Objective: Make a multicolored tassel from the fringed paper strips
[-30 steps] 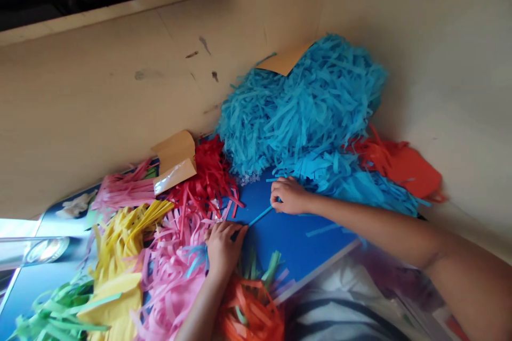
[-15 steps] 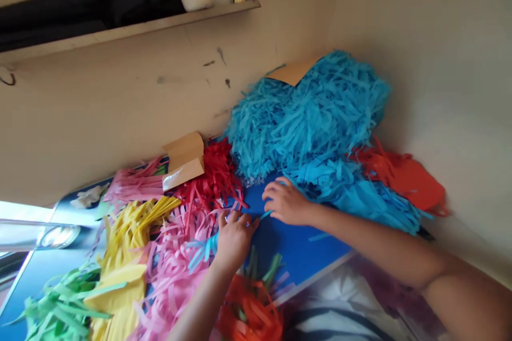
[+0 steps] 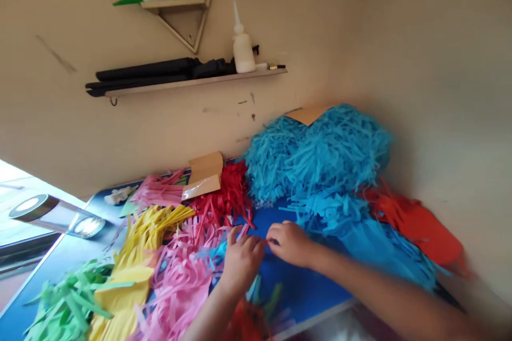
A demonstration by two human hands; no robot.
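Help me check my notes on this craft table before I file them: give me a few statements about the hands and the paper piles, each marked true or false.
1. The left hand and the right hand meet fingertip to fingertip over the blue board. True.
2. The big shredded paper mound against the wall is yellow. False: it is light blue; the yellow strips lie further left.
3. A white glue bottle stands on the wall shelf. True.
4. The green strips lie at the far right, by the wall. False: they lie at the near left corner.
5. Pink strips lie beside the left hand. True.
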